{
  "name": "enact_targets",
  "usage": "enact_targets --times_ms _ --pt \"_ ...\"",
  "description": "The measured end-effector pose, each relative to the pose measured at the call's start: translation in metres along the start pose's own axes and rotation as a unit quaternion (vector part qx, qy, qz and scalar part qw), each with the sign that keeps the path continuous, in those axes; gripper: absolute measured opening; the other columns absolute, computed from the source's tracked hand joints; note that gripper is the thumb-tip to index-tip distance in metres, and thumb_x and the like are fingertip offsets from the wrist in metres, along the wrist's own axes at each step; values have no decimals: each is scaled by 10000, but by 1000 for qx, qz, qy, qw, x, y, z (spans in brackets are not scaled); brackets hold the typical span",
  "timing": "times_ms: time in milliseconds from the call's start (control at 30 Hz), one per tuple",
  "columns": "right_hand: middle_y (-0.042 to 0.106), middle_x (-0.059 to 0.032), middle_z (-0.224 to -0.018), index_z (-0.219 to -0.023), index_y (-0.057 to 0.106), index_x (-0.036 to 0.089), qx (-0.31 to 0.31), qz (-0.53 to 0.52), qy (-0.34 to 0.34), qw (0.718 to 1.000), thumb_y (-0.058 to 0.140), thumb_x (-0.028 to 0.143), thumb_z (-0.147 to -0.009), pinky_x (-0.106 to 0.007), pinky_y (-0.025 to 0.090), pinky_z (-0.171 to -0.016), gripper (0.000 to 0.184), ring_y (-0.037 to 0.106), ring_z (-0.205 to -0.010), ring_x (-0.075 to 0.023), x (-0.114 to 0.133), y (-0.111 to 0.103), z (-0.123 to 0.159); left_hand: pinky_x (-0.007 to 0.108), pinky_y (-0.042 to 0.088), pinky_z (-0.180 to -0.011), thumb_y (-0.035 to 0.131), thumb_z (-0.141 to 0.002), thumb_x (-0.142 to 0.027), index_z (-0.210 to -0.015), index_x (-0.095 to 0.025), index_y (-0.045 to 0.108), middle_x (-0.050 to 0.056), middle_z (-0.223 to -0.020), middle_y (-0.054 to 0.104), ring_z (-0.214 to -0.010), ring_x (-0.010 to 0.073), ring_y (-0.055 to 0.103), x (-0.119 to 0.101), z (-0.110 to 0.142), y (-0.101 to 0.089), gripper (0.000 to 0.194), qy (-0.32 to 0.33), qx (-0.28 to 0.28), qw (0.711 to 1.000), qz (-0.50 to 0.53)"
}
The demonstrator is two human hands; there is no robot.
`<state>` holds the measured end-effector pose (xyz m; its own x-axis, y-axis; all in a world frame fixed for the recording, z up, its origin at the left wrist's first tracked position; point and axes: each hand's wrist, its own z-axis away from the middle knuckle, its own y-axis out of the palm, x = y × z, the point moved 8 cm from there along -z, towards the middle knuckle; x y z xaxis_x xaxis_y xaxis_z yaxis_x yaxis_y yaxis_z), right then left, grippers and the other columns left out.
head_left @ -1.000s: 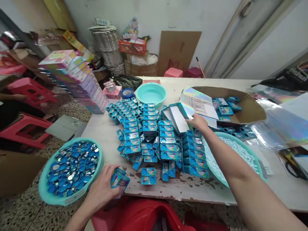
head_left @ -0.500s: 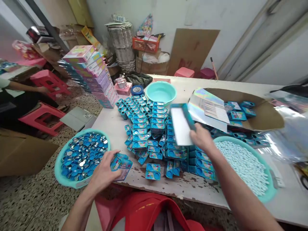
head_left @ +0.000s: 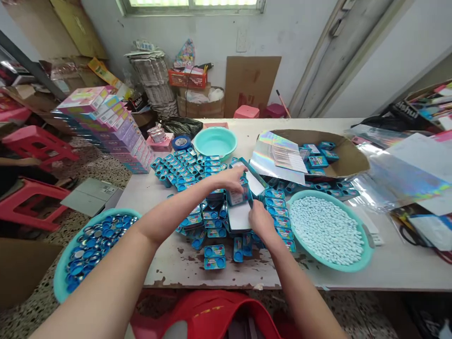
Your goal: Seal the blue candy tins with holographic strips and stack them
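Note:
My left hand (head_left: pixel 232 179) reaches across the table, its fingers closed on a small blue printed box (head_left: pixel 236 195). That blue box is inside or just over an open display box (head_left: pixel 240 217) with a white inside and blue edges. My right hand (head_left: pixel 260 218) grips the right wall of the display box. Under and around it, small blue boxes with round recesses lie in stacks and heaps. Closest to the table's front edge is a pair of blue boxes (head_left: pixel 214 257). The display box hides part of the stacks beneath.
On the left stands a teal basin (head_left: pixel 62 270) of blue and silver round caps. A second basin (head_left: pixel 365 249) holds pale tablets. Behind are another teal basin (head_left: pixel 216 141), a carton (head_left: pixel 348 172) with blue boxes, and a tall stack of colourful boxes (head_left: pixel 113 134).
My left hand has moved from the left basin's side to the display box, with a blue box in it. My right hand has brought the display box lower and left. The view has turned right.

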<state>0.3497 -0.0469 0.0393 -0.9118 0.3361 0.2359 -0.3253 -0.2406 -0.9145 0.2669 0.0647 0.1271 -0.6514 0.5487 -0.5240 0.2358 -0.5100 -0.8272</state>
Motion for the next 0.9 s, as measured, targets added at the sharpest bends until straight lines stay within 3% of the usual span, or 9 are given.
enact_targets --times_ms 133,300,400,500,633,733,833,900 --pt "540 -177 -1146 -1146 487 131 0 6 -3 1000 258 79 -909 -325 457 -733 334 633 -968 -250 -1 3 -1 411 441 -909 668 -627 -317 -1383 -147 326 154 -1308 468 -1162 307 467 -5 -23 19 847 5 28 988 -153" --pt "549 -172 -1146 -1157 485 137 5 -10 -14 1000 271 96 -912 -331 462 -732 328 637 -965 -259 -2 2 -3 502 358 -975 601 -741 -291 -1420 -225 289 147 -1343 434 -1194 329 410 -28 -4 34 750 59 -12 965 -254" --pt "569 -166 -1143 -1155 490 144 9 -25 -9 1000 289 123 -917 -341 461 -743 312 631 -991 -274 -4 1 -4 567 331 -969 512 -821 -235 -1440 -334 263 119 -1447 326 -1234 362 366 -26 6 41 674 47 -55 956 -283" --pt "588 -161 -1130 -1156 489 140 16 -24 -19 999 296 79 -900 -332 456 -761 327 631 -1006 -265 -2 2 -4 577 333 -961 463 -851 -228 -1438 -351 281 112 -1463 303 -1240 365 358 -13 0 37 626 21 -78 950 -303" --pt "593 -163 -1138 -1124 499 132 20 -17 -39 999 318 71 -891 -318 450 -777 301 627 -1017 -261 1 3 -6 576 324 -979 548 -803 -253 -1462 -319 233 123 -1480 280 -1269 371 335 -3 -25 24 734 7 -71 949 -306" --pt "590 -177 -1159 -1134 491 118 15 -18 -35 999 310 68 -886 -340 448 -802 312 623 -1025 -274 0 3 -5 627 236 -1022 588 -801 -281 -1477 -310 179 121 -1528 190 -1340 401 239 -4 -29 19 791 5 -61 958 -279" --pt "602 -191 -1143 -1159 482 107 17 -35 -20 999 310 91 -887 -364 448 -814 322 622 -1016 -286 -5 4 -5 645 134 -1058 631 -792 -377 -1483 -255 158 136 -1543 143 -1393 425 93 -10 0 16 846 10 -115 967 -225" --pt "598 -191 -1163 -1205 466 107 20 -63 -16 998 370 176 -896 -377 447 -835 331 605 -1037 -295 -9 6 -5 581 173 -1085 594 -821 -416 -1456 -216 237 140 -1503 245 -1390 383 149 -12 43 21 755 9 -177 970 -166"
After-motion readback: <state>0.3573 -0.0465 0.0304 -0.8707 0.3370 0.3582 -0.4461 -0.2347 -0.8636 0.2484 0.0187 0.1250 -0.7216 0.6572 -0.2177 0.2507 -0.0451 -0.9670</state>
